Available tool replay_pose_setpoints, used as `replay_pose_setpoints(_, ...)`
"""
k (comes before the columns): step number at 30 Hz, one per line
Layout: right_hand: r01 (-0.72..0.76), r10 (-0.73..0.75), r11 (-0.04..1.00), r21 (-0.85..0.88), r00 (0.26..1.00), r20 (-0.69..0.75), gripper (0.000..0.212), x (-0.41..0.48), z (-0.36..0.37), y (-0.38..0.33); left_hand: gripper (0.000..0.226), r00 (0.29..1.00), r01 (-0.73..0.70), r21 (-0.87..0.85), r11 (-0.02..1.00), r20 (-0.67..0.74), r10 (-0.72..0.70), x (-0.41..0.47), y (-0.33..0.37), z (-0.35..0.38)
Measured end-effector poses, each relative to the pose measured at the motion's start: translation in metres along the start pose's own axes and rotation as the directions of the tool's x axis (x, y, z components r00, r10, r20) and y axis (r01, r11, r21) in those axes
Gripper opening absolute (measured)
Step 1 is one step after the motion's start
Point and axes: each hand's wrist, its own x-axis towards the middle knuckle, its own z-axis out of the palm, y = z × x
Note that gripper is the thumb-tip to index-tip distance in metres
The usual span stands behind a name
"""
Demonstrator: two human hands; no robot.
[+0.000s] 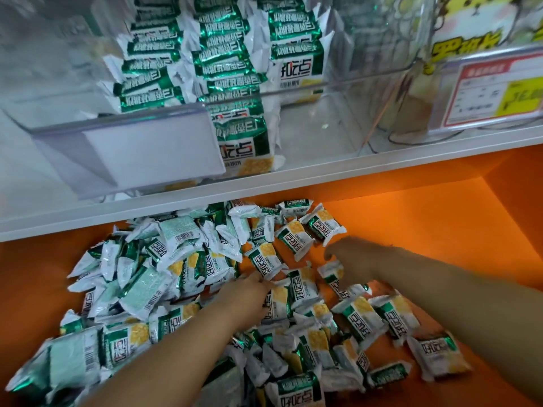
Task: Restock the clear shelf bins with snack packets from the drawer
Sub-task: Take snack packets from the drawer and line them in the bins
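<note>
Snack packets (364,315) heaped in orange drawer (411,230), left hand (246,295) fingers buried, grip unclear, right hand (352,257) fingers seemingly pinching one

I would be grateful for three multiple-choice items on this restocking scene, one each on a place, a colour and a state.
1. Where are the left hand and right hand? A) up in the clear bin B) out of view C) down in the drawer, among loose packets
2. What colour is the drawer's inside? A) orange B) white C) blue
3. How do the bin's stocked packets lie? A) loose heap B) neat rows C) none there
Key: C, both reach into the heap; A, bare orange walls show; B, they lie stacked in lines.
</note>
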Motion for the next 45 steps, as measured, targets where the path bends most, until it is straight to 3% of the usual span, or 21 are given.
replay_pose_setpoints(4,0.067,-0.074,0.996,-0.059,0.989,-0.125,0.068,-0.048,-0.035,-0.011,0.056,0.994,-0.083,-0.154,0.985,-0.086,0.071,-0.023,0.012,-0.037)
replay_pose_setpoints(9,0.228,-0.177,0.961,0.158,0.943,-0.282,0.065,-0.125,-0.076,-0.041,0.075,0.988,-0.151,-0.272,0.950,-0.059,0.140,-0.077,0.034,-0.090)
replay_pose_setpoints(12,0.331,-0.235,0.923,0.197,0.890,-0.392,0.056,-0.181,-0.093,-0.058,0.087,0.978,-0.185,-0.360,0.914,-0.154,0.138,-0.124,0.047,-0.120)
replay_pose_setpoints(15,0.461,-0.250,0.822,0.335,0.820,-0.514,0.043,-0.228,-0.103,-0.070,0.090,0.928,-0.277,-0.498,0.822,-0.360,0.095,-0.170,0.063,-0.145)
replay_pose_setpoints(17,0.531,-0.236,0.757,0.379,0.765,-0.599,0.041,-0.248,-0.105,-0.075,0.081,0.872,-0.364,-0.574,0.734,-0.487,0.051,-0.194,0.074,-0.159)
replay_pose_setpoints(21,0.650,-0.146,0.560,0.514,0.688,-0.711,0.058,-0.268,-0.100,-0.080,0.060,0.799,-0.456,-0.589,0.667,-0.601,0.016,-0.225,0.088,-0.176)
replay_pose_setpoints(26,0.762,-0.072,0.579,0.290,0.402,-0.913,0.030,-0.276,-0.092,-0.090,0.081,0.729,-0.421,-0.530,0.736,-0.680,-0.073,-0.233,0.095,-0.194)
replay_pose_setpoints(29,0.767,-0.057,0.602,0.224,0.321,-0.945,0.030,-0.275,-0.093,-0.086,0.090,0.705,-0.407,-0.486,0.773,-0.705,-0.072,-0.229,0.100,-0.205)
replay_pose_setpoints(32,0.729,-0.122,0.665,0.163,0.321,-0.939,0.038,-0.271,-0.097,-0.077,0.055,0.659,-0.401,-0.439,0.804,-0.748,-0.079,-0.222,0.107,-0.215)
replay_pose_setpoints(34,0.751,-0.138,0.631,0.193,0.354,-0.925,0.043,-0.268,-0.101,-0.069,0.043,0.624,-0.372,-0.389,0.842,-0.777,-0.084,-0.216,0.107,-0.224)
replay_pose_setpoints(37,0.696,-0.096,0.656,0.292,0.461,-0.882,0.055,-0.261,-0.111,-0.048,0.052,0.576,-0.322,-0.383,0.866,-0.805,-0.142,-0.207,0.098,-0.242)
replay_pose_setpoints(41,0.214,-0.006,0.966,0.145,0.578,-0.816,0.054,-0.245,-0.119,-0.018,0.054,0.511,-0.231,-0.431,0.872,-0.817,-0.268,-0.194,0.080,-0.272)
replay_pose_setpoints(43,0.124,-0.026,0.991,0.057,0.582,-0.813,0.053,-0.242,-0.119,-0.015,0.063,0.542,-0.147,-0.426,0.893,-0.790,-0.288,-0.185,0.075,-0.283)
replay_pose_setpoints(45,0.133,-0.039,0.990,0.051,0.597,-0.801,0.054,-0.242,-0.119,-0.016,0.069,0.593,-0.094,-0.394,0.914,-0.760,-0.266,-0.172,0.074,-0.290)
